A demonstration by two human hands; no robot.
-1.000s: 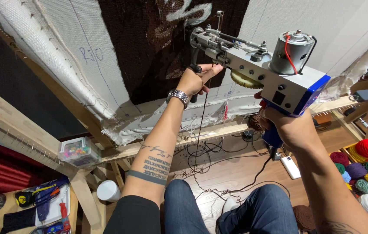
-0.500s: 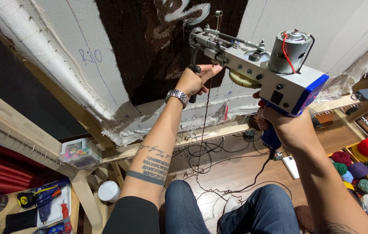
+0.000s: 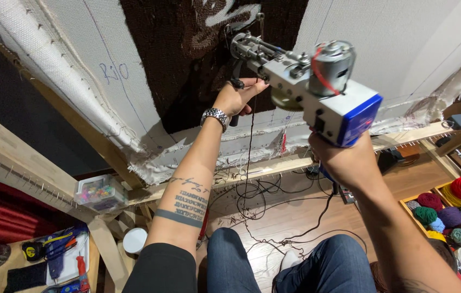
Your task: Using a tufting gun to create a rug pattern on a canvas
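Head view. Your right hand (image 3: pixel 344 160) is wrapped tight around the grip under the tufting gun (image 3: pixel 306 81), whose blue-ended body sits just above that hand and whose nose presses into the dark brown pile (image 3: pixel 187 65) on the stretched white cloth (image 3: pixel 67 59). Your left hand (image 3: pixel 236 97), a metal watch (image 3: pixel 215 116) at the wrist, is closed on the gun's black front handle (image 3: pixel 234 92), just left of the nose. A dark yarn strand (image 3: pixel 251 157) hangs below that hand. Balls of yarn (image 3: pixel 458 211) lie in a tray low to the right of your right forearm. A small box of beads (image 3: pixel 97 191) sits on the wooden frame (image 3: pixel 18 157), left of your left forearm.
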